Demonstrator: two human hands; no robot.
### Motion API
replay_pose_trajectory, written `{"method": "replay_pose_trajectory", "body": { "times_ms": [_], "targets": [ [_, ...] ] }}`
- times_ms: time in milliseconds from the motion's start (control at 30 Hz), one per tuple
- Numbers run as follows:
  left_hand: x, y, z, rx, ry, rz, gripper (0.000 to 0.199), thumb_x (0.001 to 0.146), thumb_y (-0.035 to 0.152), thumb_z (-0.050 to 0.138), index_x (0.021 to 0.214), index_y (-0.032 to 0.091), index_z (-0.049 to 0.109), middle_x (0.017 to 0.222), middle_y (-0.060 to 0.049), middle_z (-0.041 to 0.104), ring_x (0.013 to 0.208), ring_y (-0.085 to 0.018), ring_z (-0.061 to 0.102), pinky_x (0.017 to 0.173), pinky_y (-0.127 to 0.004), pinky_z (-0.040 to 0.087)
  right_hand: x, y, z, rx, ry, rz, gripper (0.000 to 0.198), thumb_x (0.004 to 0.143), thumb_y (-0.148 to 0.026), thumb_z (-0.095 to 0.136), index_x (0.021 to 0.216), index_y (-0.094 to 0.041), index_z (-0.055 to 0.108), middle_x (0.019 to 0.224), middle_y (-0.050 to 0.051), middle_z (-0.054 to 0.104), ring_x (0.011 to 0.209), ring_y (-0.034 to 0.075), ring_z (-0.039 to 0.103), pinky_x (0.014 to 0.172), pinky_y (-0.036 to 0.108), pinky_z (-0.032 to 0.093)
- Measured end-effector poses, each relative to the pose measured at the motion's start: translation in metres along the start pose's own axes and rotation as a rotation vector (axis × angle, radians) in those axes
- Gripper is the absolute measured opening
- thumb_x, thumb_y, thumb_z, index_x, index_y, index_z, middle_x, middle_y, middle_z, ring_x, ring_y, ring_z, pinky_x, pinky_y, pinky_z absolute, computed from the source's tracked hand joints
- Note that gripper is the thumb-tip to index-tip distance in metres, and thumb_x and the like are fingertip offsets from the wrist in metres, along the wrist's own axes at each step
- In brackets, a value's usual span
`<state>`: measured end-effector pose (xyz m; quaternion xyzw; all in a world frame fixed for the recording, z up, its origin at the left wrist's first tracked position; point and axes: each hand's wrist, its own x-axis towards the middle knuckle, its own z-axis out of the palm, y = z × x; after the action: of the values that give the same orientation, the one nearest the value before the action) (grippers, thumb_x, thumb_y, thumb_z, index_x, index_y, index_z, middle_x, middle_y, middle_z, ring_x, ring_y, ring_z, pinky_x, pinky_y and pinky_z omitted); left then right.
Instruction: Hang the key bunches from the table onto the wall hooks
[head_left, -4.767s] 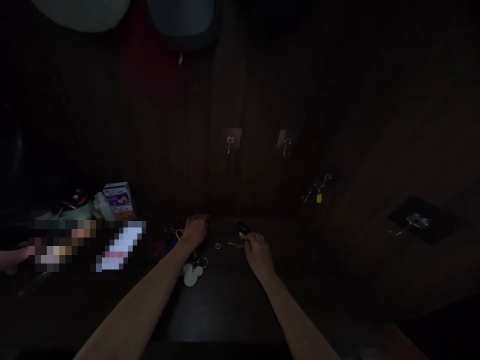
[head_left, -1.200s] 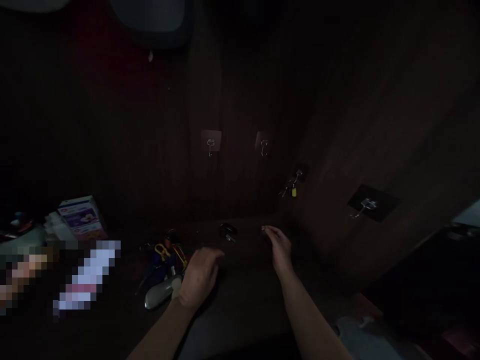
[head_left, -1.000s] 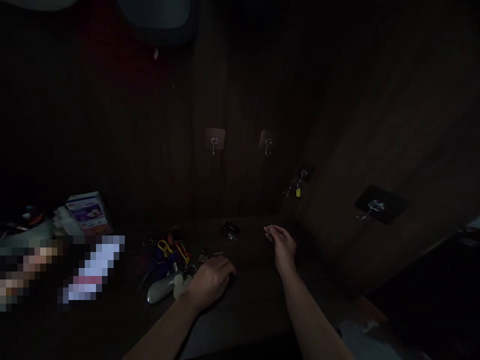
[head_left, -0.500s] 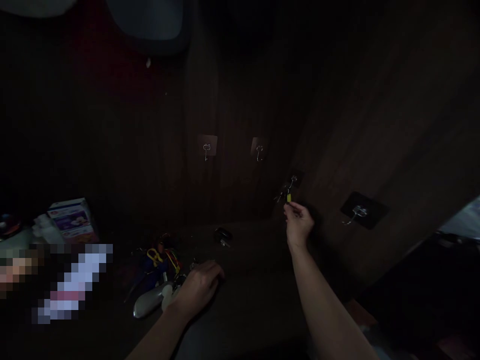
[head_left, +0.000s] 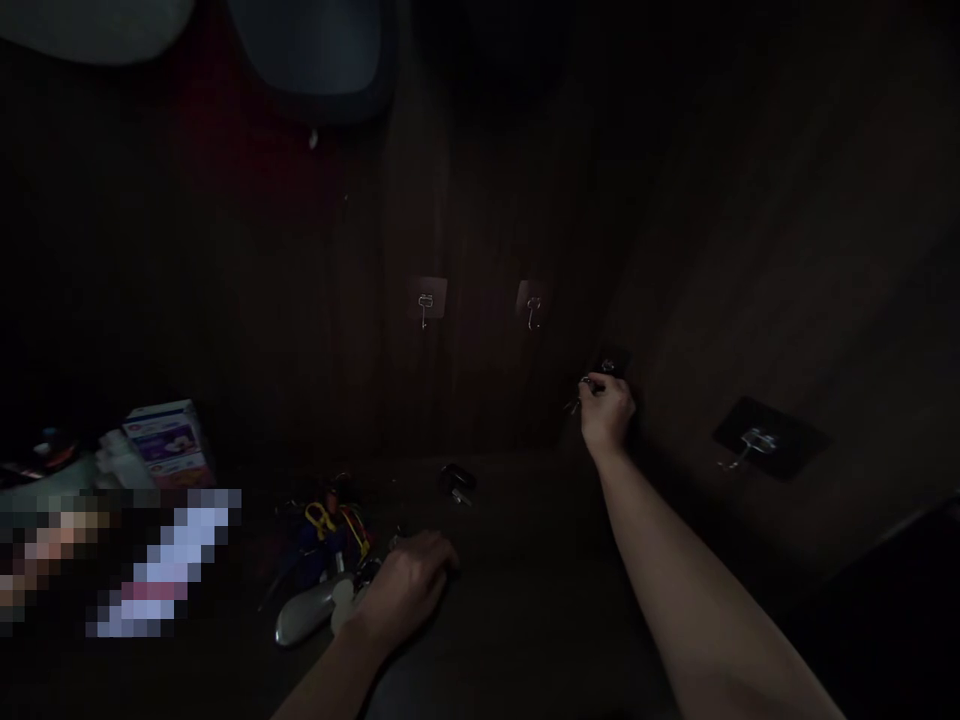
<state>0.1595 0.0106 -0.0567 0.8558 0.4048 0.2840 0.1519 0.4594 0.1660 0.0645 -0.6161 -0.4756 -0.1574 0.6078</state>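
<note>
In the head view my right hand (head_left: 607, 408) is up at a small metal wall hook (head_left: 609, 366) in the dark corner. Its fingers pinch a bunch of keys (head_left: 573, 406), part of which shows left of the fingertips. Whether the key ring hangs on the hook or is only held against it, I cannot tell. Low on the dark wooden surface rests my left hand (head_left: 412, 575), its fingers loosely bent and apart, with nothing seen in them. Beside its wrist lie a grey rounded object (head_left: 311, 610) and a tangle of coloured cords (head_left: 326, 525).
Two hooks on clear pads, a left one (head_left: 425, 302) and a right one (head_left: 533, 305), are on the back wall. A larger black-backed hook (head_left: 759, 440) sits on the side wall. A small black object (head_left: 457, 480) and a printed box (head_left: 169, 442) stand on the surface.
My right hand has moved up to the corner hook with the keys, and their yellow tag is now hidden. My left hand stays in place. The view has shifted slightly.
</note>
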Motion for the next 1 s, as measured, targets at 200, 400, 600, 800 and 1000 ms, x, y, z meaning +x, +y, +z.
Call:
{"method": "replay_pose_trajectory", "body": {
  "times_ms": [200, 400, 600, 800, 1000],
  "targets": [
    [0.000, 0.001, -0.002, -0.004, 0.002, 0.001, 0.031, 0.071, -0.003, 0.042, 0.085, 0.021, 0.056, 0.086, -0.001, 0.063, 0.088, -0.017, 0.058, 0.075, -0.025, 0.045, -0.009, -0.005, 0.004, -0.016, 0.007, 0.020, 0.022, 0.071, -0.012, 0.050, 0.089, -0.017, 0.062, 0.092, 0.009, 0.054, 0.089, 0.024, 0.054, 0.084, 0.038, 0.041],
    [0.000, -0.003, 0.000, 0.005, 0.016, 0.023, 0.032, 0.072, -0.002, 0.040, 0.086, 0.021, 0.056, 0.086, -0.001, 0.062, 0.085, -0.016, 0.059, 0.074, -0.025, 0.045, -0.034, -0.006, -0.002, 0.042, 0.061, 0.031, 0.030, 0.074, -0.015, 0.047, 0.103, -0.018, 0.055, 0.099, 0.012, 0.054, 0.093, 0.024, 0.053, 0.085, 0.038, 0.041],
    [0.002, 0.000, -0.001, 0.028, 0.011, -0.003, 0.032, 0.071, -0.003, 0.040, 0.084, 0.021, 0.057, 0.085, -0.001, 0.062, 0.086, -0.016, 0.059, 0.073, -0.025, 0.046, -0.065, 0.019, -0.008, 0.123, 0.008, 0.126, 0.038, 0.077, -0.022, 0.044, 0.114, -0.017, 0.050, 0.095, 0.009, 0.058, 0.083, 0.021, 0.056, 0.080, 0.037, 0.044],
    [0.001, 0.000, -0.002, 0.014, 0.017, 0.006, 0.031, 0.074, -0.001, 0.041, 0.085, 0.022, 0.058, 0.087, -0.001, 0.063, 0.086, -0.016, 0.060, 0.074, -0.026, 0.046, -0.098, 0.031, -0.014, 0.184, -0.141, 0.187, 0.042, 0.074, -0.024, 0.044, 0.115, -0.018, 0.050, 0.093, 0.008, 0.060, 0.073, 0.017, 0.057, 0.073, 0.033, 0.045],
    [0.000, 0.001, -0.002, 0.026, 0.034, 0.009, 0.030, 0.072, -0.002, 0.042, 0.083, 0.022, 0.058, 0.083, -0.001, 0.063, 0.084, -0.017, 0.060, 0.072, -0.025, 0.047, -0.134, 0.017, -0.014, 0.265, -0.345, 0.189, 0.039, 0.072, -0.026, 0.045, 0.110, -0.018, 0.055, 0.093, 0.008, 0.062, 0.073, 0.018, 0.058, 0.076, 0.035, 0.046]
  ]
}}
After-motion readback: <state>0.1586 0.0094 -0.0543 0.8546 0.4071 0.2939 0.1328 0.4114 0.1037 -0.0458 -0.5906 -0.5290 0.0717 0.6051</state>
